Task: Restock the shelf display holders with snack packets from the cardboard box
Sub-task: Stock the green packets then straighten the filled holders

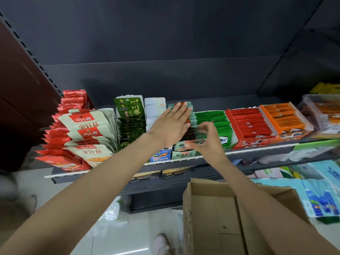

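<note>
A dark metal shop shelf (257, 150) is carrying rows of snack holders. The left hand (170, 126), fingers straight and flat, is pressing a row of pale green snack packets (192, 115) at 12 o'clock. The right hand (206, 140), fingers curled, is pinching the front packets. An open brown cardboard box (211, 218) is sitting at 5 o'clock.

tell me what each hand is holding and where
Left hand holds nothing, lying flat on the pale green packets. Right hand curls at their front; blur hides any hold.
</note>
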